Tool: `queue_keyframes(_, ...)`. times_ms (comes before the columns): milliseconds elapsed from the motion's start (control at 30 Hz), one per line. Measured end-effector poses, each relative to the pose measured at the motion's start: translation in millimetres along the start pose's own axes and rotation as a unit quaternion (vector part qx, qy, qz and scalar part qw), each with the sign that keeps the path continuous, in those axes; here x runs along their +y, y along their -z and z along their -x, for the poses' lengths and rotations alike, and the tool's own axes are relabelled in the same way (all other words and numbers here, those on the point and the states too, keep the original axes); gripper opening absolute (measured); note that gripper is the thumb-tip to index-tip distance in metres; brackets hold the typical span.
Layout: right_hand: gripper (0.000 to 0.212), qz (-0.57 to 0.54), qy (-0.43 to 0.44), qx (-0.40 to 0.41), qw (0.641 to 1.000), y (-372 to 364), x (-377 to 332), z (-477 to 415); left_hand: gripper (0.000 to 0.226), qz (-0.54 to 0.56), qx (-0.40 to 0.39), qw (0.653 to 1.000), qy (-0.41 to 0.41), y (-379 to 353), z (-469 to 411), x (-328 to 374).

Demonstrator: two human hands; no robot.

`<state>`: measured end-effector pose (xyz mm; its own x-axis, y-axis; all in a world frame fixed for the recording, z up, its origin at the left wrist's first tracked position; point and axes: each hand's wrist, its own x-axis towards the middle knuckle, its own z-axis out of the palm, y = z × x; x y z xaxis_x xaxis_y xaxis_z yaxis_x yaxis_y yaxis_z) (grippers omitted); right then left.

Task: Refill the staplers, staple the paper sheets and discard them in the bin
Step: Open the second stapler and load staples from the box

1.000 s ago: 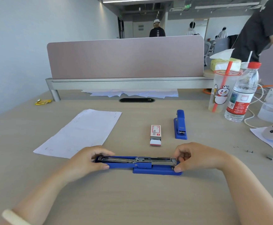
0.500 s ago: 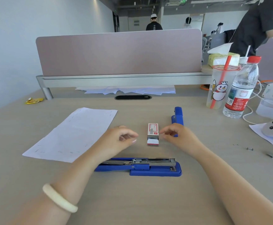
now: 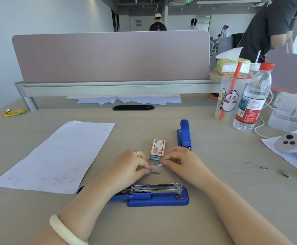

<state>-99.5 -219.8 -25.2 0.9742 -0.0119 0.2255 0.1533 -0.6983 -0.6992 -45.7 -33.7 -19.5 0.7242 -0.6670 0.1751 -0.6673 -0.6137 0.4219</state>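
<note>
The beige desk (image 3: 206, 152) carries plenty. An opened blue stapler (image 3: 144, 194) lies flat near the front edge, a staple box (image 3: 157, 149) just behind it mid-desk, and a closed blue stapler (image 3: 184, 135) right beside the box. A paper sheet (image 3: 55, 156) lies toward the left edge. At the back right stand a plastic cup (image 3: 230, 98) and a water bottle (image 3: 252, 101), touching. Loose staples (image 3: 264, 167) dot the right side, and a yellow wrapper (image 3: 13, 112) sits in the back left corner.

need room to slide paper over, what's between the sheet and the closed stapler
In the head view, the staple box and both hands at its near end, left hand, right hand, lie between sheet and closed stapler.
</note>
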Motion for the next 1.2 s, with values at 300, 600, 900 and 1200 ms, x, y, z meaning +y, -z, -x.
queue_keyframes(300, 0.015, 0.119, 0.010, 0.012, 0.993, -9, -13, -9, 0.018, 0.012, -0.018, 1.000, -0.001, 5, 5, 3)
queue_keyframes(600, 0.025, 0.331, 0.042, -0.025, 0.942, -9, -30, -18, 0.018, 0.037, -0.016, 0.999, 0.003, 4, 7, 2)
queue_keyframes(900, 0.016, 0.301, 0.015, -0.011, 0.953, -14, -35, -19, 0.019, 0.023, -0.016, 1.000, 0.008, 5, 7, 1)
queue_keyframes(1200, 0.019, 0.277, 0.052, 0.014, 0.959, -11, -32, -12, 0.016, 0.054, 0.034, 0.997, 0.038, 14, 6, 2)
